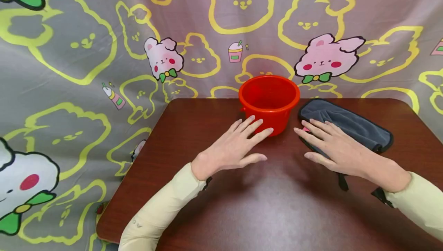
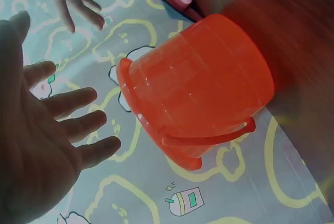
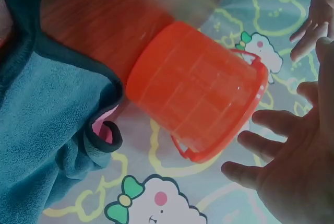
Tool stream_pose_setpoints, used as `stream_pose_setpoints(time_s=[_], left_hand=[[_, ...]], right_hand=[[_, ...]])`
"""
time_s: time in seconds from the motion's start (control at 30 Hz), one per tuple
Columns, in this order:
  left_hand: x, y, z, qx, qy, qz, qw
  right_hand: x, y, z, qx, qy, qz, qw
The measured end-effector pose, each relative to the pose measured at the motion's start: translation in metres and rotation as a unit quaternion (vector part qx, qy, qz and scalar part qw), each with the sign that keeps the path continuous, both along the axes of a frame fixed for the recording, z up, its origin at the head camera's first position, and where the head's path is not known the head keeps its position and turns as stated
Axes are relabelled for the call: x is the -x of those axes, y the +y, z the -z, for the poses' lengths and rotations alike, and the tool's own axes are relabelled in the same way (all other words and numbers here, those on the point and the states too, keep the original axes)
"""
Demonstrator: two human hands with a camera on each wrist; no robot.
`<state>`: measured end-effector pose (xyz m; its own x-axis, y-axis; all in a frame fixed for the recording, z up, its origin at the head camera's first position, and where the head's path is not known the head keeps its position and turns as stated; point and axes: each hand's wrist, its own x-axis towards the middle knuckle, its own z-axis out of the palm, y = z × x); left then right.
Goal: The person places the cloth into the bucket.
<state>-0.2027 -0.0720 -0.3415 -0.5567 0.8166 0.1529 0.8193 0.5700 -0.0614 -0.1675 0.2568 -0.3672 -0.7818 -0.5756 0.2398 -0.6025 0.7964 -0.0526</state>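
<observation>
A red plastic bucket (image 1: 268, 118) stands upright near the back edge of the table, its handle (image 2: 209, 139) folded down along the side. My left hand (image 1: 232, 143) hovers over the table in front of the bucket, fingers spread and straight, overlapping its lower side in the head view. To the right, my right hand (image 1: 337, 147) is held out with extended fingers, above the near side of a grey-blue cloth (image 1: 346, 122). This cloth has a dark edging and shows a bit of pink (image 3: 107, 125) at a fold. Both hands hold nothing.
The brown wooden table (image 1: 194, 124) has rounded corners and meets a patterned curtain (image 1: 194, 20) at the back and left. Black straps (image 1: 342, 181) show under the right hand and by the right cuff.
</observation>
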Motion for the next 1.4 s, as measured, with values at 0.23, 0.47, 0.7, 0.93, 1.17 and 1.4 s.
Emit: stream_pose_setpoints(time_s=[0.23,0.47,0.7,0.93,1.17,1.4], left_hand=[[0.014,0.001,-0.006,-0.073,0.064,0.012,0.9952],[0.03,-0.002,-0.003,-0.146,0.082,0.016,0.9857],[0.038,-0.003,-0.001,-0.203,0.048,0.003,0.978],[0.052,-0.004,0.002,-0.268,0.015,-0.033,0.9628],[0.064,0.0,0.001,-0.319,-0.019,-0.079,0.9445],[0.076,0.005,0.006,-0.361,-0.045,-0.109,0.9252]], right_hand=[[0.012,0.007,-0.004,0.029,0.001,0.015,0.9995],[0.028,0.018,-0.002,0.062,-0.012,0.027,0.9976],[0.041,0.031,0.003,0.057,-0.017,0.045,0.9972],[0.056,0.044,0.008,0.056,-0.048,0.073,0.9946],[0.07,0.057,0.017,0.05,-0.091,0.107,0.9888],[0.08,0.068,0.027,0.058,-0.097,0.119,0.9865]])
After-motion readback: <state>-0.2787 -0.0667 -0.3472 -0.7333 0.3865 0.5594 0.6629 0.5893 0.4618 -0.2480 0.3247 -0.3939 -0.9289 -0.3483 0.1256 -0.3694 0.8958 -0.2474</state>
